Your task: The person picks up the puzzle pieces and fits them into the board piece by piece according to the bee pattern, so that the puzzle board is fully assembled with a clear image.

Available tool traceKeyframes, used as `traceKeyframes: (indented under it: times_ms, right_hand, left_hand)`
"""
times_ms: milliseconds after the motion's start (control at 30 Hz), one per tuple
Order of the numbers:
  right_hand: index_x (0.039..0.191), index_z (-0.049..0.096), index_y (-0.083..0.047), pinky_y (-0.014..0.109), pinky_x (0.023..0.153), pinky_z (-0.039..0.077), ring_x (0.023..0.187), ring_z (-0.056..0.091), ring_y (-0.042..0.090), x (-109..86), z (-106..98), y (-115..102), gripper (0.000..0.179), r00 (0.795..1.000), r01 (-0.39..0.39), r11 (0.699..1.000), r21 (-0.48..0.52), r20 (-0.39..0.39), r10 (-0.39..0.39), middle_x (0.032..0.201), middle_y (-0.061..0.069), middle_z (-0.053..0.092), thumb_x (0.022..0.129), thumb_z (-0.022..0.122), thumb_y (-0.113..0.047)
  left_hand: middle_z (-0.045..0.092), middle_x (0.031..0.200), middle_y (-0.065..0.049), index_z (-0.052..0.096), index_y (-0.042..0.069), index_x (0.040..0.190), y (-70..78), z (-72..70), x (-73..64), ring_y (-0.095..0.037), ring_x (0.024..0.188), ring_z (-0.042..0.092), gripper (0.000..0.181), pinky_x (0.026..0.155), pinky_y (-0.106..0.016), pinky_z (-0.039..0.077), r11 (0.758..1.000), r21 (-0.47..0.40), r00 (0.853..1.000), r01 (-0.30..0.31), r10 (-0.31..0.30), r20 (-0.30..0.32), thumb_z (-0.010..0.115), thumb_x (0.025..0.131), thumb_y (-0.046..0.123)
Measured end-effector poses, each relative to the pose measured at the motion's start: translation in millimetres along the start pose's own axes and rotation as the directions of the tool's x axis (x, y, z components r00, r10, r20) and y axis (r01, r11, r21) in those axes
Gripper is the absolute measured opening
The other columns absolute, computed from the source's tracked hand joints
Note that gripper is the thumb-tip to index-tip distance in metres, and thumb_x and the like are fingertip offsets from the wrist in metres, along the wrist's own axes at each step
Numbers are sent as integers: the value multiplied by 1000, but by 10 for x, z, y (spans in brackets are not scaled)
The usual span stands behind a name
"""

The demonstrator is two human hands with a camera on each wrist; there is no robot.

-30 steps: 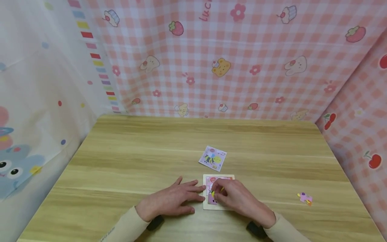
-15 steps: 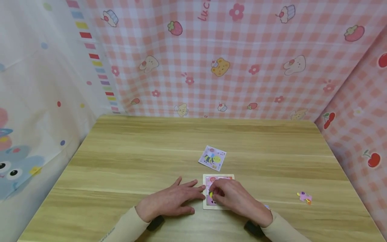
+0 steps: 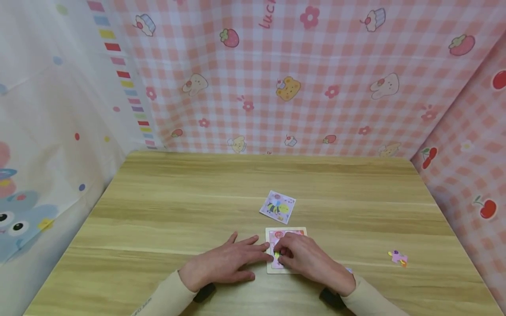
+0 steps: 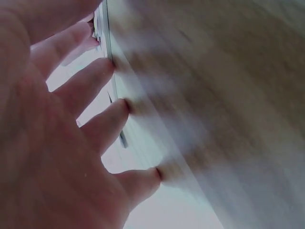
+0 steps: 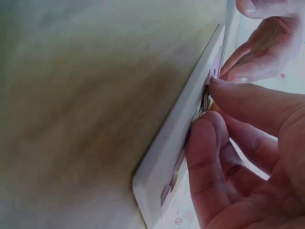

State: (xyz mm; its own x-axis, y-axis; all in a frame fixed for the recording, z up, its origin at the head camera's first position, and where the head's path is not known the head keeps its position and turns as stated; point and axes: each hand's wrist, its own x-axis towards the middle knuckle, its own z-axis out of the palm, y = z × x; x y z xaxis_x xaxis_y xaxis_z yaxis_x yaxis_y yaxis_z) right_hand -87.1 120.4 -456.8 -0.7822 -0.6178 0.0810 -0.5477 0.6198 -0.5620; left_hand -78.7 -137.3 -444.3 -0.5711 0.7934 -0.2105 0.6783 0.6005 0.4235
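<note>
A square wooden puzzle board point(image 3: 286, 228) with a pale rim lies near the front of the table, its pink picture partly covered by my right hand point(image 3: 310, 259). Thumb and fingers of that hand pinch a small puzzle piece point(image 5: 206, 100) at the board's surface; a yellow part shows in the head view. Most of this piece is hidden by the fingers. My left hand point(image 3: 227, 263) lies palm down with spread fingers, its fingertips touching the board's left edge. In the left wrist view, the left hand's fingers point(image 4: 102, 126) are extended and hold nothing.
Behind the board lies a square bee picture card point(image 3: 278, 206). A loose purple and yellow puzzle piece point(image 3: 398, 258) is off to the right. Beside the right wrist, a bit of another piece point(image 3: 348, 270) peeks out. Patterned curtains point(image 3: 253, 87) stand behind and beside the table.
My right hand has shifted slightly left over the board, baring a bit of a piece by its wrist. A left fingertip now reaches slightly farther onto the board's rim.
</note>
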Motion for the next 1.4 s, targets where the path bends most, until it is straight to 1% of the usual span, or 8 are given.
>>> traceKeyframes:
  times_ms: [233,333,500,700,900,1033,1233,1400]
  right_hand:
    - [93,73,-13,25,69,47,76,53,0,-10,-8,12,14,999,30,999,-10,-18,-30,83,-11,61,84,79,-5]
    - [92,72,-14,26,70,46,76,52,0,-12,-15,9,14,999,36,999,-12,-16,-37,83,-12,60,84,80,-5]
    - [92,73,-14,27,72,44,76,50,0,-2,-20,12,13,999,36,999,-20,2,-35,82,-13,59,84,80,-6]
    - [92,76,-13,32,76,47,72,50,-3,33,-47,33,11,999,25,999,-21,28,-24,77,-16,60,84,79,-5]
    - [91,74,-13,30,74,45,70,49,-3,52,-58,52,12,999,9,1000,6,50,-10,75,-17,57,84,77,-4]
    - [90,72,-15,28,74,44,72,49,-3,35,-45,64,13,998,19,1000,13,54,-20,77,-17,55,85,79,-5]
    - [90,69,-16,23,70,45,76,50,-1,11,-37,85,15,997,42,998,39,56,-44,83,-14,56,87,79,-5]
    - [91,70,-16,24,72,45,77,51,-1,18,-57,97,15,997,43,997,61,69,-47,84,-14,57,87,79,-5]
  left_hand:
    - [32,167,8,50,36,154,46,-5,6,-25,155,27,55,111,-76,30,996,92,1000,9,-10,12,66,101,34]
    - [33,167,9,51,36,153,67,-16,5,-25,155,28,55,110,-75,32,994,106,1000,15,-16,13,67,101,34]
    - [35,165,9,54,37,151,78,-25,11,-25,154,30,53,109,-75,33,995,97,1000,23,-24,13,69,100,33]
    - [38,164,9,56,38,149,85,-41,30,-24,152,33,51,107,-75,35,993,116,999,30,-31,14,69,100,31]
    - [39,163,9,58,38,148,89,-49,48,-25,151,35,51,106,-75,37,991,130,1000,23,-25,16,70,99,30]
    - [38,163,9,56,37,149,84,-39,45,-25,152,34,53,106,-75,37,992,122,999,19,-22,26,70,99,30]
    - [37,164,9,50,31,154,77,-37,45,-24,152,34,59,107,-74,37,993,116,1000,17,-19,21,70,99,29]
    - [36,165,9,48,30,156,83,-43,43,-25,152,34,62,108,-74,36,992,126,999,23,-26,23,70,98,30]
